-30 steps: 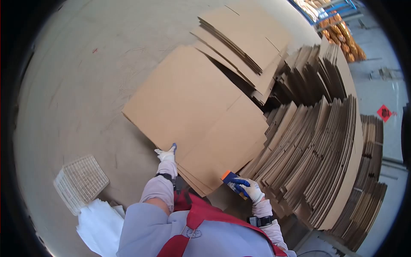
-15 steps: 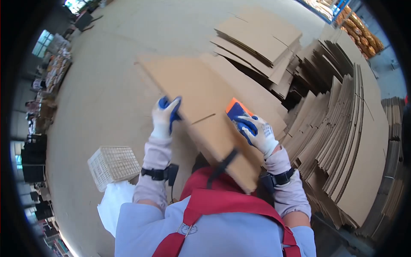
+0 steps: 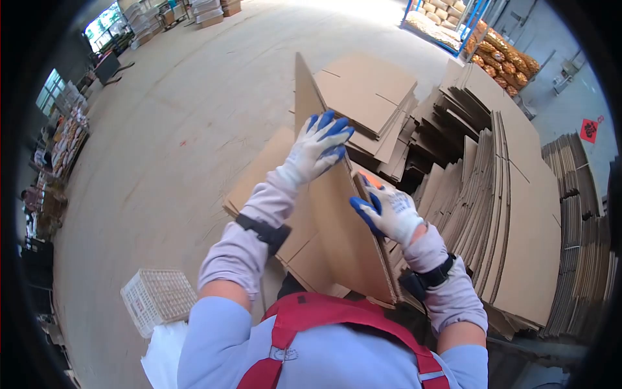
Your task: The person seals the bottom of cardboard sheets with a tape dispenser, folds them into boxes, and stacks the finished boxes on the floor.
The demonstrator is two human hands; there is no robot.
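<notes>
A cardboard sheet (image 3: pixel 343 220) stands tilted on edge in front of my body. My left hand (image 3: pixel 317 148), in a white glove with blue coating, lies on its upper edge with the fingers stretched out and spread. My right hand (image 3: pixel 392 211), gloved the same way, is closed at the right side of the sheet. It holds an orange-and-blue block (image 3: pixel 371 179), mostly hidden by the glove and cardboard; only a bit of orange shows. Another cardboard piece (image 3: pixel 262 172) lies lower, left of the upright sheet.
Flat cardboard stacks (image 3: pixel 369 87) lie ahead. A long row of leaning cardboard sheets (image 3: pixel 483 207) fills the right side. A white plastic crate (image 3: pixel 159 298) sits on the floor at left, beside white sheeting (image 3: pixel 165 356). A blue rack (image 3: pixel 434 29) stands farther back.
The cardboard has swung from lying slanted to standing on edge. My left hand has moved right and up onto its upper edge, fingers spreading. The orange-and-blue block has become mostly hidden.
</notes>
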